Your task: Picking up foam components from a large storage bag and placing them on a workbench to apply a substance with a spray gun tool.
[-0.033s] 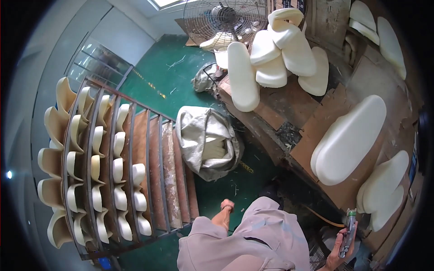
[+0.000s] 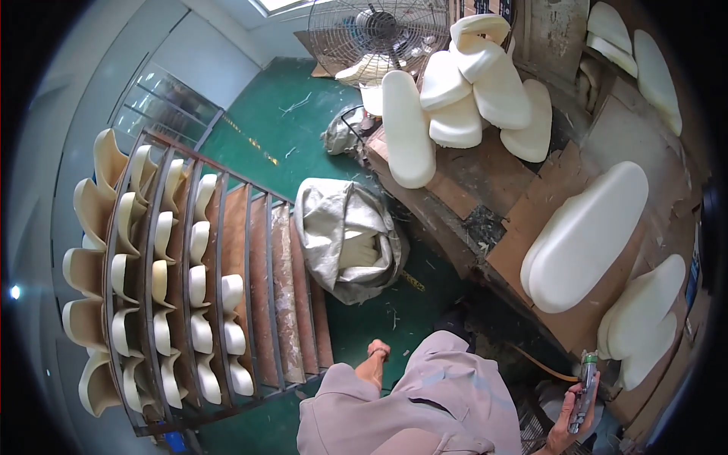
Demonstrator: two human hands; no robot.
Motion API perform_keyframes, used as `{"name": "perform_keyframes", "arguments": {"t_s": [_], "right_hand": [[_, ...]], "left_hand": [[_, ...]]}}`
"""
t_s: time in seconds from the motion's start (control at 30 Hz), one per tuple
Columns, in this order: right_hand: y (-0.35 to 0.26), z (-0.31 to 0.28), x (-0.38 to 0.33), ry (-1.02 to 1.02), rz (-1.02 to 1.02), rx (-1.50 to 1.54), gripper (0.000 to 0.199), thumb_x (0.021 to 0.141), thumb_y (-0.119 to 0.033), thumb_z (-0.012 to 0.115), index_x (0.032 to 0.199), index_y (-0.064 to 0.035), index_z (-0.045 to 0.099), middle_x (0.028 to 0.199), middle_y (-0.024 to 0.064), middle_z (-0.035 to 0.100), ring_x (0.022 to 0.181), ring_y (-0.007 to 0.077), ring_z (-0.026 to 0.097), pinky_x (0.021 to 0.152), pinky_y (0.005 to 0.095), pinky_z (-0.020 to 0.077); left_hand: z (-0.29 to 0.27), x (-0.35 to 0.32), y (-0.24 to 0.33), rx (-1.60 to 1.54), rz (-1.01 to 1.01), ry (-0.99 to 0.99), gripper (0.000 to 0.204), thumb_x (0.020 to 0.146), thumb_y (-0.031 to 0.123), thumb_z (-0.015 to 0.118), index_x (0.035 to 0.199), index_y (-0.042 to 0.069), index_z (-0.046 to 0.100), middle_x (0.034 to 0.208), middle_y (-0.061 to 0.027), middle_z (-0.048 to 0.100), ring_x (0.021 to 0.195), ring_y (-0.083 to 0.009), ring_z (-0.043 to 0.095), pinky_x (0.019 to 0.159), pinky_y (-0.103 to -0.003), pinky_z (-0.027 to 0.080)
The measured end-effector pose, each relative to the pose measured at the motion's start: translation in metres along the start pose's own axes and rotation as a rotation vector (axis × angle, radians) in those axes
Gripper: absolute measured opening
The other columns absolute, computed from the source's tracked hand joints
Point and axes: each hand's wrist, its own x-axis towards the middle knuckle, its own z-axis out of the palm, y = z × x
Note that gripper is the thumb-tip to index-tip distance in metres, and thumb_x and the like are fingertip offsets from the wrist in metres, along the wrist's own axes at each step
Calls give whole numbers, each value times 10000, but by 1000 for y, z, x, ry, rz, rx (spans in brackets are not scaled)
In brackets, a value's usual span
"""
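Observation:
At the lower right, my right hand (image 2: 565, 422) is closed around a slim silver tool (image 2: 585, 390) with a green band near its top; what kind of tool it is I cannot make out. My left hand (image 2: 378, 349) hangs over the green floor with its fingers curled and nothing showing in them. On the workbench, ahead of my right hand, lies a long cream foam piece with rounded ends (image 2: 591, 235), stacked on another. More foam pieces (image 2: 641, 322) overlap beside the tool, near the bench's right side.
A slatted rack (image 2: 259, 288) at the left bears several rows of curved cream foam pieces (image 2: 161, 280). Next to it stands a grey-white sack (image 2: 322, 220) with pale material inside. A wire fan (image 2: 379, 30) and piled foam pieces (image 2: 455, 98) are at the back. Cardboard (image 2: 523, 235) covers the bench.
My left hand has shifted very slightly to the left and nearer. My right hand keeps its hold on the silver tool.

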Motion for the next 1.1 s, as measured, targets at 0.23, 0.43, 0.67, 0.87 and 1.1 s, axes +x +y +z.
{"name": "perform_keyframes", "arguments": {"t_s": [0.23, 0.43, 0.67, 0.87, 1.1], "right_hand": [[-30, -8, -10, 170, -42, -136, 404, 958, -105, 616, 1335, 34, 575, 1097, 152, 683, 887, 212, 625, 791, 286, 496], [-31, -16, -16, 314, -95, -192, 435, 885, -49, 651, 1297, 78, 588, 1029, 146, 702, 854, 194, 652, 790, 321, 523], [-46, -28, -52, 389, -153, -122, 541, 759, 4, 707, 1289, 43, 602, 836, 145, 638, 708, 245, 632, 661, 314, 506], [-40, -35, -80, 361, -231, -174, 530, 769, 14, 670, 1293, 35, 597, 747, 130, 604, 622, 226, 617, 565, 302, 486], [-33, -40, -106, 323, -224, -140, 498, 793, 12, 648, 1288, 38, 600, 739, 120, 595, 598, 224, 603, 522, 311, 459]], "left_hand": [[-21, -9, 88, -141, 206, -200, 584, 897, 578, 577, 899, 25, 768, 925, -178, 734, 974, -323, 707, 851, -419, 550], [-68, 2, 238, -517, 462, -462, 621, 957, 611, 463, 975, 68, 764, 868, -75, 736, 678, -188, 671, 573, -355, 530], [-75, -38, 316, -449, 692, -629, 528, 967, 523, 566, 1159, 39, 656, 1007, -110, 725, 786, -219, 694, 626, -366, 559], [-34, -36, 268, -246, 521, -639, 387, 976, 397, 590, 1147, 55, 648, 987, -119, 732, 823, -276, 712, 679, -452, 586], [-16, 8, 180, -102, 421, -521, 249, 961, 287, 625, 962, 52, 706, 862, -105, 721, 731, -253, 688, 583, -405, 550]]}}
